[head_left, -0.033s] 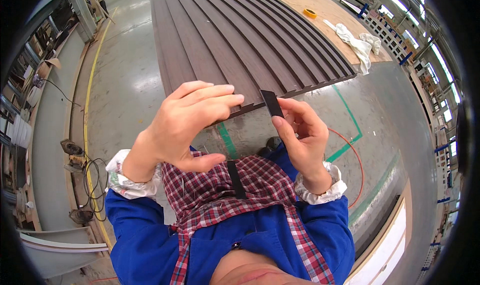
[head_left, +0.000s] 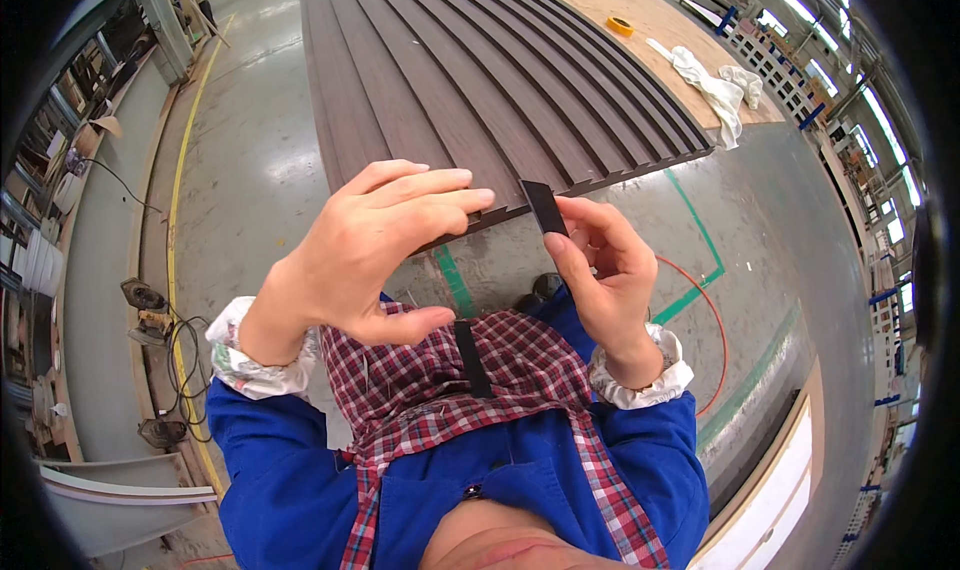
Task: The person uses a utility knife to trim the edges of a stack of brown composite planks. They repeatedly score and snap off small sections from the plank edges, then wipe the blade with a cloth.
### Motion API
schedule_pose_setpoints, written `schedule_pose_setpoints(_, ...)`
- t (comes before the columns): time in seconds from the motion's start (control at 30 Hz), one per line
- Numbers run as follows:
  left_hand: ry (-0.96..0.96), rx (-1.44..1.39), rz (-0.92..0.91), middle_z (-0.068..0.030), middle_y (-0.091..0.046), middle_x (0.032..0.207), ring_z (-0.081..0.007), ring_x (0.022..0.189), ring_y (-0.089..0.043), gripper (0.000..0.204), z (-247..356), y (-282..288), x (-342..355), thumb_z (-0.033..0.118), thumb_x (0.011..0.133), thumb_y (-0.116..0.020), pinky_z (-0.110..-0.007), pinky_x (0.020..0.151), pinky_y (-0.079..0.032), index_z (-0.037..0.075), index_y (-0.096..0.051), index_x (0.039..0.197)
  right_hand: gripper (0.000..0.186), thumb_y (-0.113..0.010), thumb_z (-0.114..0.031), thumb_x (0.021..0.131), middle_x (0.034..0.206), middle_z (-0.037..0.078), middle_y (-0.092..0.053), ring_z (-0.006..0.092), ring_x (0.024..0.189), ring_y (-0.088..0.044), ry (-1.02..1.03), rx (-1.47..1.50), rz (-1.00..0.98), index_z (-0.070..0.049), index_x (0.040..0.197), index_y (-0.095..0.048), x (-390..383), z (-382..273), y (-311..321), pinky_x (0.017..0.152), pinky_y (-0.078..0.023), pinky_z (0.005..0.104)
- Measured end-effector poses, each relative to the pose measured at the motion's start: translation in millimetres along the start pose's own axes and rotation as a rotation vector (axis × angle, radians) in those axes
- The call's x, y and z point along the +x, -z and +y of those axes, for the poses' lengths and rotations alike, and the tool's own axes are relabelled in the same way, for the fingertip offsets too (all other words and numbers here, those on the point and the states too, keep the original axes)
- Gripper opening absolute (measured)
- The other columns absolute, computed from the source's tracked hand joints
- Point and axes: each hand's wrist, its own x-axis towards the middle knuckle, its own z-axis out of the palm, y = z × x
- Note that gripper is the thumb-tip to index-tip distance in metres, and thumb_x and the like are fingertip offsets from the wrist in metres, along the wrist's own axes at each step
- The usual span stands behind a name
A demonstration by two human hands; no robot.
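Between the thumb and fingers of my right hand (head_left: 612,265) is a short flat black strip (head_left: 543,208), tilted, its far end by the near edge of the ribbed panel. My left hand (head_left: 365,240) is open, thumb apart, fingers reaching over the near end of the brown ribbed panel (head_left: 440,100); whether the fingertips touch the panel I cannot tell. A second black strip (head_left: 472,358) lies against my red checked apron (head_left: 400,380).
On the wooden table top (head_left: 590,5) beyond the panel are a yellow tape roll (head_left: 620,27) and a white cloth (head_left: 708,88). A red hose (head_left: 718,315) curves along the floor at right. At left, a dark cable (head_left: 178,360) lies near a yellow floor line.
My left hand has shifted very slightly, its wrist a little to the left. My right hand and the black strip stay where they were.
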Motion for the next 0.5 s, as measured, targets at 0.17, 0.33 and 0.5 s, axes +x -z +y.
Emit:
schedule_pose_setpoints(0.17, 0.020, -0.056, -0.123, -0.0164, -0.059, 0.120, -0.0318, 0.109, -0.057, 0.049, 6.3, 7.2, 16.9, 0.030, 0.062, -0.071, -0.043, 0.091, -0.042, 0.001, -0.055, 0.099, 0.026, -0.066, 0.003, 0.082, 0.080, -0.002, -0.054, -0.0024, 0.058, -0.041, -0.017, 0.024, 0.023, 0.003, 0.108, -0.062, -1.0, 6.0, 0.9, 0.047, -0.030, 0.0141)
schedule_pose_setpoints(0.33, -0.033, -0.061, -0.089, -0.0174, -0.061, 0.116, -0.0323, 0.104, -0.060, 0.044, 1.4, 4.9, 11.9, 0.027, 0.061, -0.070, -0.043, 0.088, -0.044, 0.001, -0.056, 0.093, 0.028, -0.067, 0.003, 0.080, 0.080, -0.001, -0.056, -0.0012, 0.056, -0.042, 0.007, -0.001, 0.030, 0.003, 0.108, -0.063, -0.4, 5.0, 1.2, 0.046, -0.031, 0.0153)
schedule_pose_setpoints(0.5, -0.054, -0.057, 0.001, -0.0170, -0.063, 0.111, -0.0326, 0.099, -0.062, 0.038, -0.1, 0.6, 4.0, 0.026, 0.059, -0.069, -0.042, 0.084, -0.047, 0.001, -0.057, 0.086, 0.031, -0.068, 0.004, 0.077, 0.078, 0.002, -0.058, 0.0027, 0.054, -0.046, 0.026, -0.126, 0.024, 0.000, 0.107, -0.064, 4.1, -3.7, 2.4, 0.046, -0.035, 0.0180)
